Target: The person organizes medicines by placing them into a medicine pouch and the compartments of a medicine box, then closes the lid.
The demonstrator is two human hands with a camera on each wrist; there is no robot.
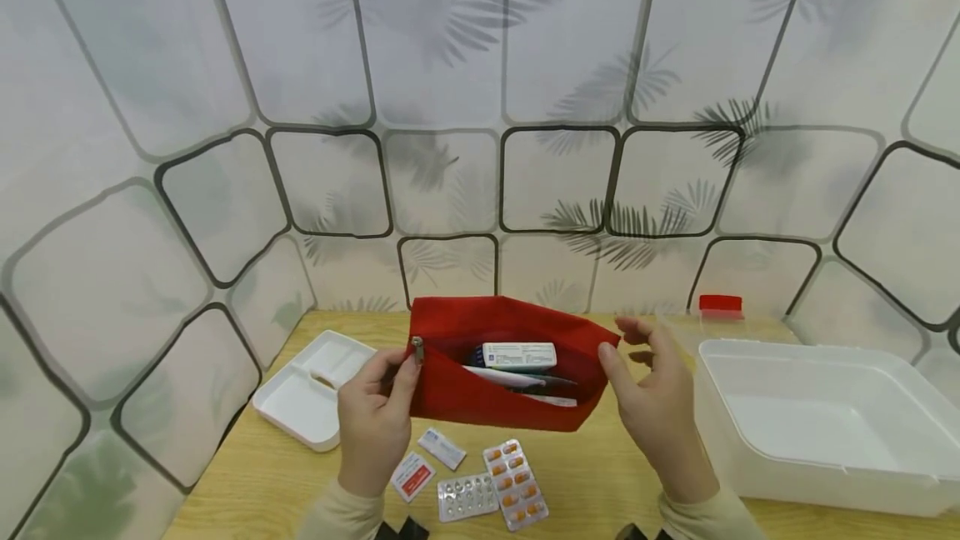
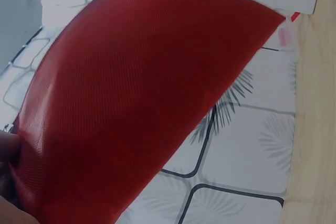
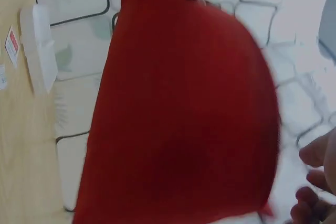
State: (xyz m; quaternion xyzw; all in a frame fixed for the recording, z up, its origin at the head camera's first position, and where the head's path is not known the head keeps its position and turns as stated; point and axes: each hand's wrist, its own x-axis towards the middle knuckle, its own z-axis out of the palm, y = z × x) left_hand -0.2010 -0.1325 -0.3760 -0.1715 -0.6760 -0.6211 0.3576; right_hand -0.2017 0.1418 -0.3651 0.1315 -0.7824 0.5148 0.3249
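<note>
A red zip pouch (image 1: 510, 402) is held up over the table with its mouth spread. Inside it show a small white box (image 1: 519, 356) with a dark blue end and some flat white packets (image 1: 506, 377). My left hand (image 1: 377, 415) pinches the pouch's left end beside the zipper pull (image 1: 417, 347). At the other end is my right hand (image 1: 660, 411), its thumb tip right at the pouch's corner in the head view. In the right wrist view, the loosely bent fingers (image 3: 316, 153) of that hand stand apart from the red fabric.
Below the pouch lie an orange capsule blister (image 1: 516, 486), a silver tablet blister (image 1: 467, 497), a red-and-white sachet (image 1: 412, 476) and a small white packet (image 1: 442, 448). A white divided case (image 1: 300, 407) sits at left, a white bin (image 1: 832, 473) at right, with a red-topped item (image 1: 721, 304) behind.
</note>
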